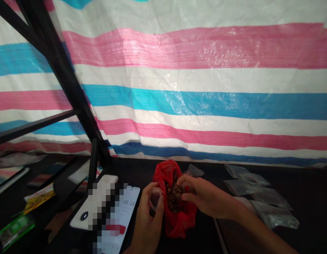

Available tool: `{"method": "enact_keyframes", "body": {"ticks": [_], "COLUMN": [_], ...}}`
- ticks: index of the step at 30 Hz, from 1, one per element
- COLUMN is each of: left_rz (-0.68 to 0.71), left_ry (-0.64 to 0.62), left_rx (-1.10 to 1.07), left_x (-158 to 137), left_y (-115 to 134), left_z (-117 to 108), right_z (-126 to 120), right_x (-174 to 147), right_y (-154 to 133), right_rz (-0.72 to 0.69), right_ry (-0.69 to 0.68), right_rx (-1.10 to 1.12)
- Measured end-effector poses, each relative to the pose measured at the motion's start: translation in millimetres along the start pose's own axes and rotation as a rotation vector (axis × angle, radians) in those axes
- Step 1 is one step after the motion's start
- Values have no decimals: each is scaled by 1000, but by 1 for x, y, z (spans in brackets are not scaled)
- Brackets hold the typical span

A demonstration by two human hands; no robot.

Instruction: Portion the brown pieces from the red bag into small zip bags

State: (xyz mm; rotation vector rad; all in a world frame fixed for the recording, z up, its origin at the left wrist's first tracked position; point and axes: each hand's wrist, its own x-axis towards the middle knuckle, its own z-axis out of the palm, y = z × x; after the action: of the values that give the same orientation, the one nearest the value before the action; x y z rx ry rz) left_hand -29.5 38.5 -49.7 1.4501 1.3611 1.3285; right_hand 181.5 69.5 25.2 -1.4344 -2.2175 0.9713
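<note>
A red plastic bag [183, 225] lies open on the black table, with small brown nut-like pieces [173, 204] heaped inside. My right hand [205, 197] reaches over the bag from the right. Its thumb and fingers are closed on a small clear cup [178, 190] that has some brown pieces in it. Just left of the red bag, my left hand [149, 218] is wrapped around a small clear plastic bag [155, 198] whose mouth faces up. Whether anything lies in that clear bag cannot be made out.
Several flat clear bags [270, 197] are spread at the right. Another clear bag [195, 170] lies behind the red one. Left of my hands are a phone [128, 208] showing a timer and a white device [106, 183]. A black metal frame [70, 91] and striped sheeting [205, 81] stand behind.
</note>
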Motion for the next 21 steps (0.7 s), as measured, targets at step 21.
{"method": "enact_keyframes", "body": {"ticks": [21], "left_rz": [46], "left_ry": [-114], "left_rx": [128], "left_x": [-2], "left_y": [3], "left_z": [1], "right_z": [35], "right_x": [-10], "right_y": [-39], "right_rz": [-405], "right_ry": [118], "right_rx": [-377]}}
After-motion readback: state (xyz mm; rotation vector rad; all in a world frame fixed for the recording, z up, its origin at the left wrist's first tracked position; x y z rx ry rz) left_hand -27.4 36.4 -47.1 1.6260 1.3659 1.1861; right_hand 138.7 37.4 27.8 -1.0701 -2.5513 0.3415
